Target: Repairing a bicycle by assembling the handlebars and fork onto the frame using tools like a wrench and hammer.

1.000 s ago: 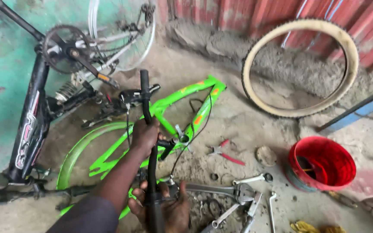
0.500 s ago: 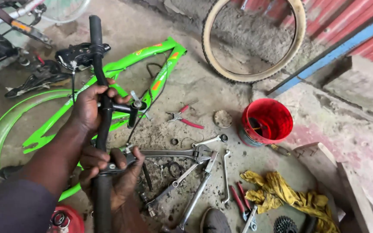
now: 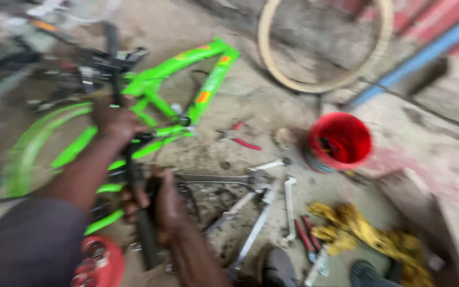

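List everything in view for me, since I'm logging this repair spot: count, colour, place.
handlebar: one, black, gripped upright at left
bicycle frame: one, bright green, lying on the ground
tyre: one, tan, leaning at the top
bucket: one, red, right of centre
pliers: one, red-handled, by the frame
spanners: several, silver, centre ground
rag: one, yellow, lower right
left hand: upper on the bar
right hand: lower on the bar

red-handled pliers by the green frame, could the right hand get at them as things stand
Probably not right away: the right hand is wrapped around the black bar. The red-handled pliers lie uncovered on the ground, so the path looks free.
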